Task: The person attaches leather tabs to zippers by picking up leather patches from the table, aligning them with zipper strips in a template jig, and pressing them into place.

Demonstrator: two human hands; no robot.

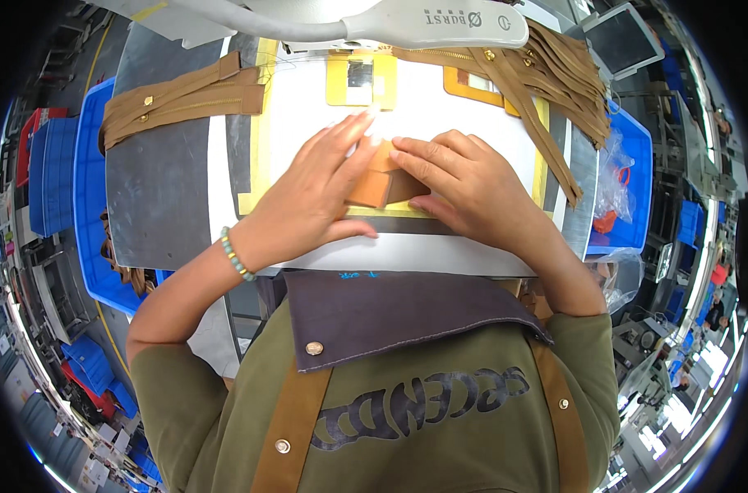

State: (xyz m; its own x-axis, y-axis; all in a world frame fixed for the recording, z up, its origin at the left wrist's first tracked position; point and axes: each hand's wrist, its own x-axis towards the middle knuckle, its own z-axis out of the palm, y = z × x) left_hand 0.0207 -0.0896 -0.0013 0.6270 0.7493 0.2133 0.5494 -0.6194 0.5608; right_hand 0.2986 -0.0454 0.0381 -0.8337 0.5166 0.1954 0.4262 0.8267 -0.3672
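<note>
Small tan leather-like pieces (370, 191) lie at the middle of the white work surface, between my two hands. My left hand (316, 189) rests over their left side, fingers stretched out and thumb apart. A flat brown piece (407, 187) sits beside and partly under the tan ones. My right hand (473, 185) has its curled fingers and thumb around the brown piece, with the index fingertip touching the upper tan piece. My palm hides the far end of the brown piece. A yellow frame (338, 82) with a dark window lies just beyond my left fingertips.
Brown zipper strips (173, 103) lie at the left, and a thick bundle of more zippers (559, 78) at the right. Another yellow frame (460, 85) is partly under them. A white machine arm (431, 25) hangs overhead. Blue bins (90, 197) flank the table.
</note>
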